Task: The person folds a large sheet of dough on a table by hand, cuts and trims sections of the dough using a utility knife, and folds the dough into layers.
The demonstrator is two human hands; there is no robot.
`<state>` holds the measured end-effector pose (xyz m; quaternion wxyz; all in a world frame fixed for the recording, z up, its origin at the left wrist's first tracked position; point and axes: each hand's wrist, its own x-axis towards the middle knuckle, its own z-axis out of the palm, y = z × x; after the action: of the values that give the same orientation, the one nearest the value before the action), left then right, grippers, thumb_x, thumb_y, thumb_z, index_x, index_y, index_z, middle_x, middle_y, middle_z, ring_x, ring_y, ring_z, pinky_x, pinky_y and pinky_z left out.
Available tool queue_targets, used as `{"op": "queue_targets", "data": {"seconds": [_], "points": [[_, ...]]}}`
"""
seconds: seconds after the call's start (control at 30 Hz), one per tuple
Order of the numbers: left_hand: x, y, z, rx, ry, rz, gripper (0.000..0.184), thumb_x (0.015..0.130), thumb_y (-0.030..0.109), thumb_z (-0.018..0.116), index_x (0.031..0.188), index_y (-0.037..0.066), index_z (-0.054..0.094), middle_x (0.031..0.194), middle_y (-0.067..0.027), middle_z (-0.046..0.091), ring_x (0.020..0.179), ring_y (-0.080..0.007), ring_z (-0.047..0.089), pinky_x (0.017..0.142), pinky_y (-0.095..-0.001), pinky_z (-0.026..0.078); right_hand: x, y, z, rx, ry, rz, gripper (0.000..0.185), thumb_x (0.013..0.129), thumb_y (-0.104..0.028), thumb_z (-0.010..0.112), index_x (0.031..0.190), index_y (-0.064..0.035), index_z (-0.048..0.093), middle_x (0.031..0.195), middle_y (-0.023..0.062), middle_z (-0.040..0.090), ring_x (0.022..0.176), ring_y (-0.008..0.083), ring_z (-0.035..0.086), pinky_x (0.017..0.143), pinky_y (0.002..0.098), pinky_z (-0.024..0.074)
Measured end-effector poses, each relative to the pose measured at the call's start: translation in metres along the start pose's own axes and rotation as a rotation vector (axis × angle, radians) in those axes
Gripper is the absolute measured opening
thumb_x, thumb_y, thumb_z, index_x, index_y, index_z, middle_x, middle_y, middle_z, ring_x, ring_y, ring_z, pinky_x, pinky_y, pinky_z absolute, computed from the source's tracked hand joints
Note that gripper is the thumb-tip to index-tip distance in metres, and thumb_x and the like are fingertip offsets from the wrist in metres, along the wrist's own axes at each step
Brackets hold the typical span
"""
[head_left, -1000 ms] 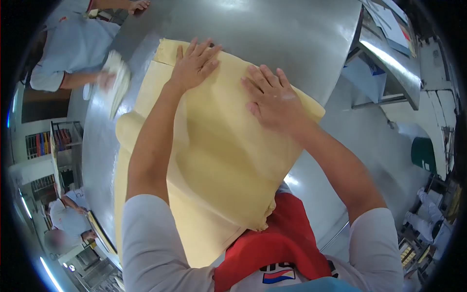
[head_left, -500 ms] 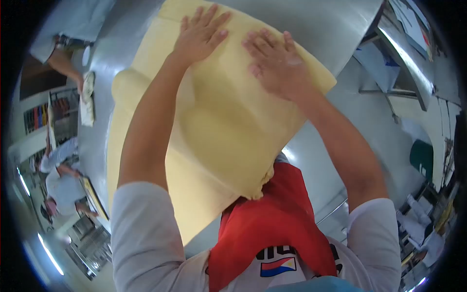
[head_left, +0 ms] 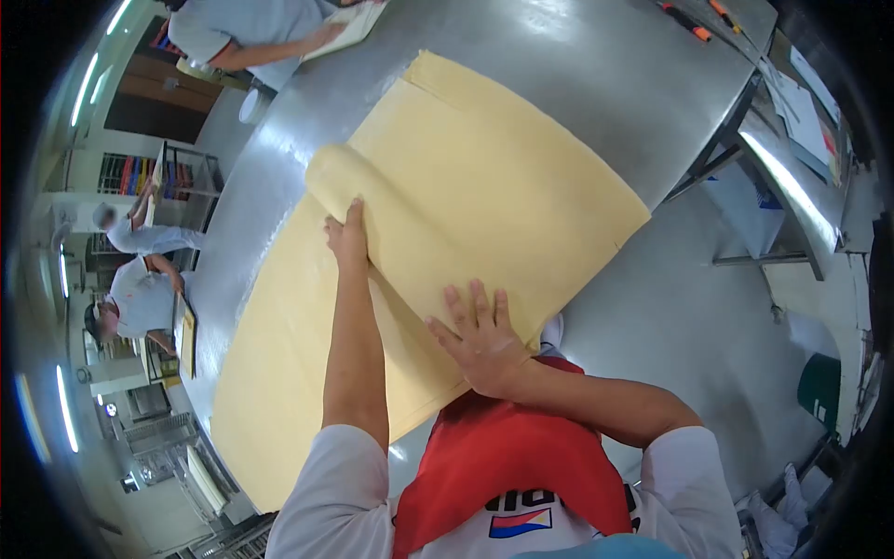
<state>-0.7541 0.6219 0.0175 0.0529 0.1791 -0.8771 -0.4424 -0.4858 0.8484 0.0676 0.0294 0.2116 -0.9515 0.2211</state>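
Observation:
A large pale-yellow dough sheet point(head_left: 521, 158) lies on the steel table, with a raised, rounded fold point(head_left: 372, 186) across its middle. My left hand point(head_left: 348, 244) is at the left edge of this fold, its thumb on top and its other fingers partly hidden against the dough; it appears to grip the edge. Nearer my body, my right hand point(head_left: 484, 349) rests flat on the dough with its fingers spread, holding nothing. The sheet's near edge reaches the table edge by my red apron point(head_left: 521, 447).
The steel table point(head_left: 615, 56) extends beyond the dough. Orange-handled tools point(head_left: 687, 22) lie at its far right. Co-workers stand along the left side, one person point(head_left: 247, 37) handling a pale slab. A metal side table point(head_left: 792, 177) stands at right.
Both hands have come back from the sheet's far part towards my body. The left is now at the fold's edge, the right near the front. The view has shifted, showing more table.

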Motion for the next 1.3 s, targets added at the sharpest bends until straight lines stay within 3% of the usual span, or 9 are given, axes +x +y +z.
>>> {"op": "queue_targets", "data": {"seconds": [0.13, 0.2, 0.37, 0.43, 0.57, 0.7, 0.87, 1.13, 1.3], "points": [[-0.037, 0.064, -0.004, -0.681, -0.199, 0.013, 0.058, 0.092, 0.014, 0.067, 0.141, -0.005, 0.044, 0.130, -0.0186, 0.057, 0.115, -0.0293, 0.061, 0.096, -0.0419, 0.053, -0.004, 0.003, -0.019, -0.118, -0.094, 0.031, 0.062, 0.096, -0.028, 0.055, 0.154, -0.0112, 0.040, 0.155, 0.0281, 0.038, 0.136, 0.0533, 0.044, 0.106, 0.0636, 0.0421], [-0.035, 0.085, -0.004, -0.835, -0.330, 0.066, 0.054, 0.093, 0.004, 0.061, 0.142, -0.007, 0.039, 0.123, -0.0165, 0.061, 0.108, -0.0261, 0.065, 0.084, -0.0355, 0.057, -0.005, 0.026, -0.035, 0.437, -0.135, 0.174, 0.056, 0.093, -0.018, 0.053, 0.148, -0.0080, 0.049, 0.152, 0.0251, 0.045, 0.132, 0.0444, 0.052, 0.106, 0.0542, 0.0461], [-0.024, 0.094, 0.050, -0.709, -0.382, 0.115, 0.057, 0.096, 0.014, 0.061, 0.144, -0.005, 0.039, 0.131, -0.0222, 0.059, 0.117, -0.0315, 0.063, 0.094, -0.0397, 0.054, -0.011, 0.116, -0.070, 0.669, 0.027, 0.432, 0.052, 0.085, -0.011, 0.060, 0.136, -0.0008, 0.058, 0.121, 0.0188, 0.070, 0.111, 0.0309, 0.068, 0.096, 0.0375, 0.0534], [-0.019, 0.067, 0.066, 0.159, -0.159, 0.885, 0.060, 0.098, 0.025, 0.062, 0.146, -0.005, 0.042, 0.144, -0.0275, 0.052, 0.135, -0.0391, 0.051, 0.113, -0.0454, 0.040, -0.027, 0.123, -0.069, 0.779, -0.005, 0.583, 0.050, 0.086, -0.011, 0.061, 0.135, -0.0001, 0.059, 0.119, 0.0178, 0.071, 0.109, 0.0276, 0.069, 0.093, 0.0358, 0.0545], [0.012, 0.013, 0.013, 0.379, -0.074, 0.960, 0.059, 0.097, 0.033, 0.063, 0.139, -0.006, 0.053, 0.148, -0.0278, 0.049, 0.142, -0.0441, 0.041, 0.121, -0.0490, 0.028, -0.115, 0.117, 0.006, 1.108, 0.487, 0.841, 0.043, 0.092, -0.014, 0.063, 0.132, -0.0019, 0.059, 0.113, 0.0128, 0.070, 0.102, 0.0249, 0.069, 0.085, 0.0366, 0.0561], [0.080, -0.069, -0.062, 0.896, -0.015, 0.601, 0.084, 0.099, 0.066, 0.041, 0.151, -0.001, 0.043, 0.159, -0.0254, 0.036, 0.147, -0.0423, 0.033, 0.118, -0.0584, 0.026, -0.161, 0.035, 0.058, 1.886, 0.795, 1.106, 0.047, 0.095, -0.017, 0.062, 0.139, -0.0049, 0.050, 0.112, 0.0105, 0.063, 0.090, 0.0247, 0.067, 0.078, 0.0401, 0.0562], [0.154, -0.078, -0.096, 0.775, -0.091, 0.632, 0.085, 0.092, 0.073, 0.050, 0.141, 0.004, 0.055, 0.150, -0.0211, 0.049, 0.139, -0.0401, 0.045, 0.112, -0.0535, 0.036, -0.098, -0.072, 0.084, 1.825, 0.778, 0.940, 0.047, 0.095, -0.013, 0.060, 0.138, -0.0005, 0.046, 0.122, 0.0124, 0.060, 0.093, 0.0236, 0.066, 0.082, 0.0401, 0.0555], [0.197, -0.048, -0.115, 0.548, -0.303, 0.361, 0.078, 0.077, 0.065, 0.075, 0.114, -0.003, 0.067, 0.106, -0.0194, 0.072, 0.099, -0.0343, 0.068, 0.087, -0.0432, 0.052, -0.045, -0.097, 0.088, 1.558, 0.931, 1.270, 0.024, 0.096, -0.004, 0.057, 0.119, 0.0022, 0.057, 0.120, 0.0115, 0.063, 0.099, 0.0215, 0.065, 0.085, 0.0373, 0.0536], [0.221, -0.044, -0.126, 0.251, -0.741, 0.308, 0.058, 0.076, 0.047, 0.083, 0.100, -0.005, 0.075, 0.102, -0.0176, 0.074, 0.091, -0.0301, 0.071, 0.081, -0.0415, 0.054, -0.019, -0.152, 0.067, 1.446, 0.921, 1.152, 0.043, 0.097, -0.007, 0.057, 0.139, 0.0003, 0.050, 0.131, 0.0147, 0.062, 0.118, 0.0280, 0.062, 0.101, 0.0433, 0.0515]]}}
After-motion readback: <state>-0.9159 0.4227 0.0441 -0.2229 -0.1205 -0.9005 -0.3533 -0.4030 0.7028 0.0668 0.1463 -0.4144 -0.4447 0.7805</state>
